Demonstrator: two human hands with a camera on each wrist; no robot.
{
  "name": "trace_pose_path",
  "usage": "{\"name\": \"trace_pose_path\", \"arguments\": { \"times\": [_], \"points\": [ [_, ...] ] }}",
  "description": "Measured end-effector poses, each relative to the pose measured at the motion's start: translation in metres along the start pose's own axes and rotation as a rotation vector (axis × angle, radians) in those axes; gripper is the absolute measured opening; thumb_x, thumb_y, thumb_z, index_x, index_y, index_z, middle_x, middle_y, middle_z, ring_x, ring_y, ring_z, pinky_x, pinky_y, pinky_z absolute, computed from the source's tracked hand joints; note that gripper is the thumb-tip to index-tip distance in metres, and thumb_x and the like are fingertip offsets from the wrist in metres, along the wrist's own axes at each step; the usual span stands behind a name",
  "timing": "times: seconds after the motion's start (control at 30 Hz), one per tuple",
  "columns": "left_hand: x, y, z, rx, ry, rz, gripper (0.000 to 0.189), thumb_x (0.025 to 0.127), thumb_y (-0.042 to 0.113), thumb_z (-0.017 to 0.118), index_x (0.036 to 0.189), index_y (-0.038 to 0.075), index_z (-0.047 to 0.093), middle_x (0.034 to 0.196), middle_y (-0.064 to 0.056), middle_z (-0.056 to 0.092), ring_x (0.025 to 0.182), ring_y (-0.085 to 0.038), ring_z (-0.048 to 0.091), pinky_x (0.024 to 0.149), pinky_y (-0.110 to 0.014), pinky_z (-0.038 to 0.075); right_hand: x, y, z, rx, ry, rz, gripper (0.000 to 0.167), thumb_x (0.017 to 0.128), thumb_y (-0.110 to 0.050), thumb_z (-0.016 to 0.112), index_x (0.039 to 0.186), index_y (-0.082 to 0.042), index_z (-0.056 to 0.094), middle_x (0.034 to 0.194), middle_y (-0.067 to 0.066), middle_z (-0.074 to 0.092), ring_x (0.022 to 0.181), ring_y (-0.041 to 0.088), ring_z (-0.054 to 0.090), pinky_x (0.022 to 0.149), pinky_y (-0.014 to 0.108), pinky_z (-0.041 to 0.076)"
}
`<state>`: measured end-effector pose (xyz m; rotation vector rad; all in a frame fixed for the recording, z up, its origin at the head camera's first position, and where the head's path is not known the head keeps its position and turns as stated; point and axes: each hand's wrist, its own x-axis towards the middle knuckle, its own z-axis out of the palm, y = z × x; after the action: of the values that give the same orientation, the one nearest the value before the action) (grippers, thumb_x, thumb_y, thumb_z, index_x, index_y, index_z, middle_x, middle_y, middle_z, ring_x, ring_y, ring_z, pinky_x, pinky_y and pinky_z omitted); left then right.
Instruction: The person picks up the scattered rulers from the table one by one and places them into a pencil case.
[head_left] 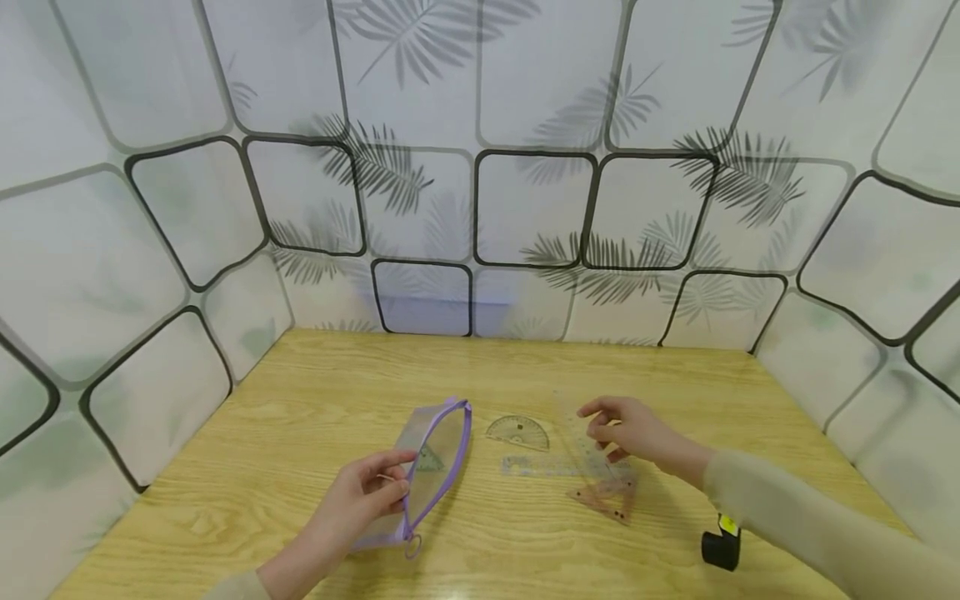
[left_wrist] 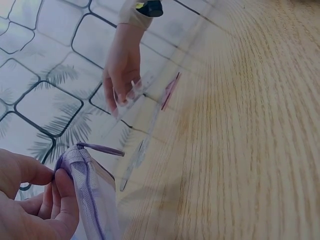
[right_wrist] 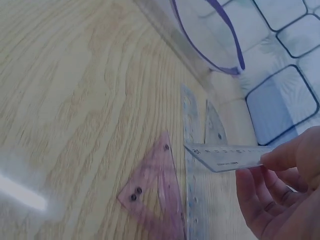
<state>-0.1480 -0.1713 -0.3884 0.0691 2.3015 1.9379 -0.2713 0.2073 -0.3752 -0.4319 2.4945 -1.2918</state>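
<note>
My left hand (head_left: 360, 492) pinches the near rim of a see-through pouch (head_left: 426, 423) with purple zip edging, and the pouch's mouth gapes open. A small green set square (head_left: 429, 460) shows inside it. My right hand (head_left: 626, 429) pinches one end of a clear ruler (right_wrist: 225, 159) between thumb and fingers, tilted above the table. Under it lie another clear ruler (right_wrist: 192, 200) and a pink set square (right_wrist: 142, 180), which overlap from this side. The clear protractor (head_left: 519, 432) lies between the pouch and the right hand.
The wood-grain table (head_left: 315, 392) is closed in at the back and sides by a patterned curtain (head_left: 420, 208). A black and yellow device (head_left: 722, 546) hangs at the right sleeve. A ring pull (head_left: 413, 547) dangles from the pouch's near corner.
</note>
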Motion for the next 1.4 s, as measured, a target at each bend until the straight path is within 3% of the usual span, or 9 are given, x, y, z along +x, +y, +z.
{"name": "trace_pose_path", "arguments": {
  "times": [0.43,0.7,1.0,1.4],
  "points": [
    [0.001,-0.002,-0.003,-0.006,-0.015,0.0,0.048,0.094,0.008,0.062,0.139,-0.007,0.049,0.098,-0.002,0.056,0.084,-0.007,0.06,0.079,-0.023,0.06,0.009,-0.032,0.03,0.02,-0.134,-0.06,0.031,0.099,-0.008,0.057,0.129,0.001,0.057,0.096,0.01,0.059,0.074,0.017,0.059,0.061,0.037,0.059],
    [0.0,-0.001,-0.001,0.008,-0.009,0.002,0.048,0.095,0.008,0.062,0.138,-0.007,0.05,0.098,-0.002,0.056,0.084,-0.008,0.06,0.078,-0.023,0.06,0.012,-0.042,0.039,0.056,-0.193,-0.066,0.035,0.099,-0.014,0.057,0.132,-0.002,0.056,0.099,0.011,0.058,0.076,0.018,0.059,0.066,0.042,0.059],
    [0.002,-0.003,0.0,0.008,0.009,0.0,0.048,0.095,0.007,0.061,0.139,-0.007,0.05,0.097,-0.002,0.056,0.084,-0.007,0.06,0.077,-0.023,0.059,0.018,-0.053,0.055,0.144,-0.275,-0.03,0.036,0.099,-0.013,0.058,0.133,-0.001,0.055,0.098,0.008,0.058,0.074,0.015,0.058,0.062,0.03,0.057],
    [0.0,0.0,0.001,0.008,0.002,0.007,0.048,0.094,0.006,0.061,0.138,-0.008,0.049,0.097,-0.002,0.055,0.083,-0.008,0.059,0.077,-0.021,0.059,0.031,-0.066,0.07,0.219,-0.36,-0.027,0.04,0.098,-0.016,0.06,0.135,-0.001,0.055,0.098,0.006,0.063,0.079,0.015,0.06,0.066,0.029,0.058]
  ]
}}
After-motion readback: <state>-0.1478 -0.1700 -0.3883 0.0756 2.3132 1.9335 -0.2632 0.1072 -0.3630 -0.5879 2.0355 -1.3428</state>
